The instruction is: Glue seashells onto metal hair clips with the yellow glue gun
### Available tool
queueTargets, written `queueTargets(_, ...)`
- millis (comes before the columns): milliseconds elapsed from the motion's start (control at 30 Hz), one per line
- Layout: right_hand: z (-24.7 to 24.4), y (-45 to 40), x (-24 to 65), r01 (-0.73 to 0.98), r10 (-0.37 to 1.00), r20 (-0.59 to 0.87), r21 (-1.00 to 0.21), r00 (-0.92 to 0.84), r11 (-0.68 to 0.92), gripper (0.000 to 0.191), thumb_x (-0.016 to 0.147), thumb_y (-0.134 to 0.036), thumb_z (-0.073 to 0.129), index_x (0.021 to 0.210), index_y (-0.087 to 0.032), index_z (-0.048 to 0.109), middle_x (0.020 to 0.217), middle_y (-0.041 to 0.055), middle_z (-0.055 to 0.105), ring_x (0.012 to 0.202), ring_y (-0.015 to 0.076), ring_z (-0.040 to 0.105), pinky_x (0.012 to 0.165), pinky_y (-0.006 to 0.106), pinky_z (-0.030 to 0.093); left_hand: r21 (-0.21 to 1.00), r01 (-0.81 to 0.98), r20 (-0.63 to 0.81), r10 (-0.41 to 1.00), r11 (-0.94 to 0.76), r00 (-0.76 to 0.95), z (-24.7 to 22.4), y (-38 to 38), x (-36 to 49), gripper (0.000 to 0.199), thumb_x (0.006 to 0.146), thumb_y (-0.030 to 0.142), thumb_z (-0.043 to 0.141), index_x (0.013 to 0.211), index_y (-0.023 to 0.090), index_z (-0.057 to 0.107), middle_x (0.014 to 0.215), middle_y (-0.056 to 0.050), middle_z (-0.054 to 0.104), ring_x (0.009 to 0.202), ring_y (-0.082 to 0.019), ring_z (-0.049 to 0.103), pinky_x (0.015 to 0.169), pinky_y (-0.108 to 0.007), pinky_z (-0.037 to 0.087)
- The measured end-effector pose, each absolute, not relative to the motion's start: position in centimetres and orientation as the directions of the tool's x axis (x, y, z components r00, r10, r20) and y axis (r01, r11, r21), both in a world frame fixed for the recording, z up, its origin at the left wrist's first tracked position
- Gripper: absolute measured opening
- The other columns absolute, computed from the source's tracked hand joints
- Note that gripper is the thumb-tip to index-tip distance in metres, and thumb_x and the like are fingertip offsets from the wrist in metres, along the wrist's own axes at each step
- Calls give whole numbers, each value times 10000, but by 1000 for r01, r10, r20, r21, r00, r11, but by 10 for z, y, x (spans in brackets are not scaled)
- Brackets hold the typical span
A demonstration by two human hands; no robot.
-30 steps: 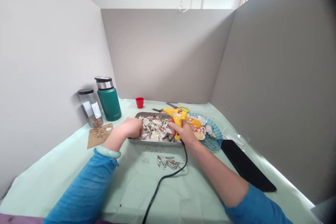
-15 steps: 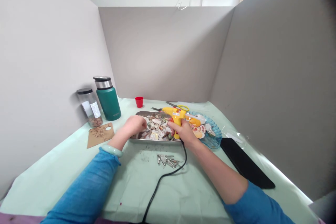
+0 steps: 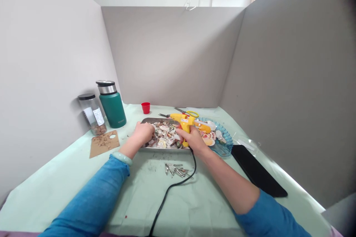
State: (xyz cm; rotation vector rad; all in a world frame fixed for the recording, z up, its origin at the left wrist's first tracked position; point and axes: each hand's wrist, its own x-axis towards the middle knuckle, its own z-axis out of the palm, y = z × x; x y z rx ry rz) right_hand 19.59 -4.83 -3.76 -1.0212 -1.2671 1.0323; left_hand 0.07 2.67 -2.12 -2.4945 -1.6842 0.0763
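A yellow hot glue gun (image 3: 183, 120) is gripped by its handle in my right hand (image 3: 194, 140), nozzle to the left, above the right end of a metal tray (image 3: 164, 149). Its black cord (image 3: 170, 189) runs down to the front edge of the table. Small seashells (image 3: 164, 133) fill the tray. Over the tray's left end, my left hand (image 3: 145, 132) is closed with its fingertips down among the shells; whatever they pinch is hidden. A blue scalloped plate (image 3: 228, 141), holding larger shells and an orange piece, lies just right of my right hand.
Metal clips (image 3: 178, 170) lie in front of the tray. Behind it are scissors (image 3: 191, 113) and a red cup (image 3: 145, 108). A green bottle (image 3: 112, 109), a jar (image 3: 93, 114) and a brown card (image 3: 104, 143) stand left. A black slab (image 3: 257, 170) lies right; grey panels surround the table.
My left hand has shifted slightly within the left end of the tray, its fingers still among the shells. The glue gun stays in my right hand, and the whole view has drifted slightly.
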Motion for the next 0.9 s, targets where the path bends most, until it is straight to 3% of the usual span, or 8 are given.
queueTargets(167,-37,-49,196,-33,972,234,-971,26,235,264,679,-336,648,865,-158,591,524,-67,480,444,96,456,478,244,430,-190,914,33,928,-359,371,-24,27,3,214,735,96,539,820,151,727,942,-187,704,925,-305,628,876,-449,335)
queueTargets(267,-37,-49,196,-48,970,240,-969,29,241,257,676,-330,646,862,-163,589,519,-69,474,444,95,454,478,243,426,-157,923,77,927,-351,366,-23,25,2,215,748,108,529,830,146,724,914,-175,711,905,-285,630,884,-424,344)
queueTargets(467,-37,-49,196,-50,972,233,-971,38,235,247,675,-337,651,845,-168,593,507,-62,480,450,105,450,487,253,428,156,886,267,882,-438,389,-19,23,4,244,792,239,539,936,228,736,952,-103,724,904,-246,635,791,-308,428)
queueTargets(567,-39,-47,197,-48,971,234,-971,42,235,259,677,-344,657,852,-166,591,500,-58,484,450,109,451,481,255,427,366,832,288,900,-418,326,-21,26,7,199,755,227,596,897,205,734,837,-68,732,782,-203,661,765,-282,461)
queueTargets(633,-41,-46,198,-55,972,234,-970,29,235,260,684,-344,657,861,-167,588,496,-59,487,450,110,450,480,254,429,605,719,235,939,-343,250,-22,28,7,136,743,208,624,835,164,715,728,-51,716,650,-172,663,710,-282,491)
queueTargets(733,-43,-45,198,-64,971,239,-969,-2,238,252,701,-346,647,869,-169,583,471,-64,486,441,108,445,477,249,427,936,318,98,978,-153,185,-24,31,5,86,728,167,670,801,124,654,703,-52,704,604,-146,667,693,-285,527)
queueTargets(800,-42,-45,198,-68,970,241,-969,-11,240,264,706,-359,641,876,-166,579,454,-70,482,426,104,440,471,244,421,999,37,23,974,-32,224,-26,31,3,119,721,134,691,816,110,624,760,-77,714,663,-153,686,734,-299,543)
queueTargets(900,-41,-46,198,-92,970,242,-966,-19,240,313,697,-387,642,900,-162,563,459,-78,482,402,97,434,444,236,405,984,-158,-33,951,85,307,-27,30,1,128,717,97,704,801,91,607,808,-112,715,713,-169,697,754,-304,558)
